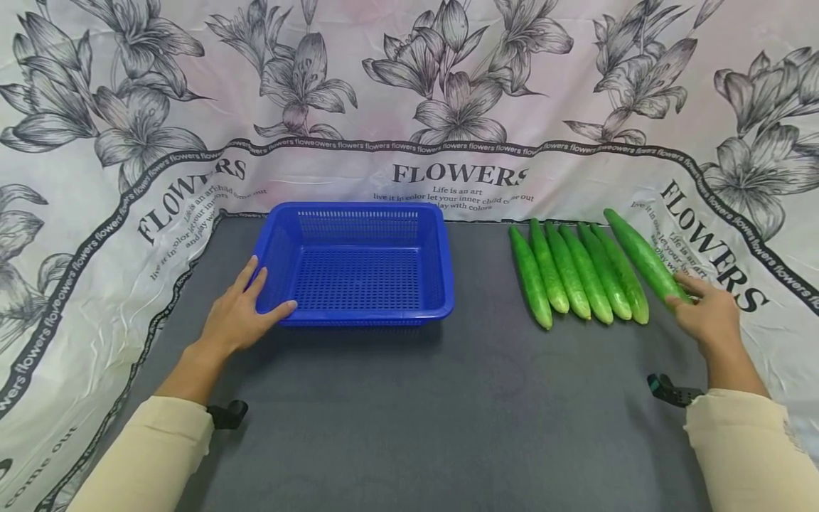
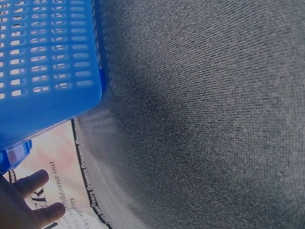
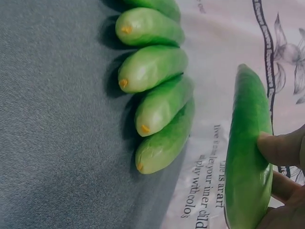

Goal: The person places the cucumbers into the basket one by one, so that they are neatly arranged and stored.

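Note:
At the left end of the blue plastic basket [image 1: 358, 316], my left hand [image 1: 238, 313] touches the rim near its front corner, fingers spread along the outer side and thumb at the front edge. Nothing shows inside the basket. My right hand [image 1: 712, 311] pinches a cucumber [image 1: 643, 254] between thumb and fingers near its lower end. In the right wrist view this held cucumber [image 3: 248, 152] is raised off the table. Just left of it, several more cucumbers [image 1: 579, 274] lie side by side in a row, pale ends toward me.
The dark grey table [image 1: 473, 412] carries the basket and the cucumbers. Behind and along both sides hangs a white cloth [image 1: 345, 171] printed with flowers and lettering. Each wrist wears a small black camera mount [image 1: 672, 390].

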`<state>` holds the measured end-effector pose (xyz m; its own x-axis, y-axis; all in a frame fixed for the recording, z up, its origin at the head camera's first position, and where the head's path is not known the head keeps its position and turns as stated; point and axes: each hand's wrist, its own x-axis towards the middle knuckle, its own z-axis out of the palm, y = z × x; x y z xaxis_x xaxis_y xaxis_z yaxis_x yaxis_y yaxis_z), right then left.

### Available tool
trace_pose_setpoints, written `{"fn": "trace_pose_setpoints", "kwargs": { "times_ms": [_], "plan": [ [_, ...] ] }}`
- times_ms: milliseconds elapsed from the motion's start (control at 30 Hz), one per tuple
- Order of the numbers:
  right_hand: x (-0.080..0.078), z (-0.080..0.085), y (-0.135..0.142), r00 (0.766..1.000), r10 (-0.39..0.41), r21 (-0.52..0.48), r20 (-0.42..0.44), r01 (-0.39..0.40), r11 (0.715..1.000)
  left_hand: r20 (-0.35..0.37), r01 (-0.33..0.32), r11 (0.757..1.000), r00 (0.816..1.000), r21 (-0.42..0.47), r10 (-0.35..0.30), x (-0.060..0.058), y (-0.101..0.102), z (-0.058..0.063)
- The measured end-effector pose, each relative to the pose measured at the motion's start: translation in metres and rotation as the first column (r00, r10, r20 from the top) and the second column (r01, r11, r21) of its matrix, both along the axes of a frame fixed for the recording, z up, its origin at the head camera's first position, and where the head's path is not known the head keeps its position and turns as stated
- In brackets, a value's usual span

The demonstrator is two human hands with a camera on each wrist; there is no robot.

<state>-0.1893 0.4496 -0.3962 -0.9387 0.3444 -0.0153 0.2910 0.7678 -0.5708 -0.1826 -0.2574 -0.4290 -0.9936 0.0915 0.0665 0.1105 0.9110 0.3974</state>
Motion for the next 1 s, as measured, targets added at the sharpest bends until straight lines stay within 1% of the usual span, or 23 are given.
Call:
{"fn": "trace_pose_setpoints", "kwargs": {
  "times_ms": [100,300,400,567,633,767,1000],
  "plan": [
    [0.005,0.001,-0.003,0.999,0.044,0.003,-0.012,-0.044,0.999,0.004,-0.001,1.000,1.000,0.000,0.001,0.000,0.000,0.000],
    [0.015,0.006,-0.012,0.991,0.127,-0.048,-0.033,-0.128,0.991,0.000,0.006,1.000,1.000,-0.004,-0.006,0.000,0.000,0.001],
    [0.018,0.009,-0.017,0.985,0.167,-0.046,-0.036,-0.169,0.985,-0.002,0.008,1.000,1.000,0.000,-0.008,0.000,0.000,0.001],
    [0.020,0.015,-0.026,0.963,0.258,-0.029,-0.073,-0.261,0.965,0.009,0.001,1.000,1.000,0.010,-0.001,0.001,0.002,0.003],
    [0.021,0.017,-0.030,0.956,0.282,-0.025,-0.077,-0.284,0.958,0.011,-0.001,1.000,1.000,0.008,0.001,0.001,0.002,0.002],
    [0.022,0.024,-0.038,0.942,0.331,-0.019,-0.053,-0.332,0.943,0.011,-0.001,1.000,1.000,0.004,0.001,0.001,0.002,0.002],
    [0.023,0.040,-0.053,0.901,0.432,-0.033,-0.040,-0.433,0.901,0.014,-0.001,1.000,1.000,0.001,0.001,0.001,0.002,0.002]
  ]
}}
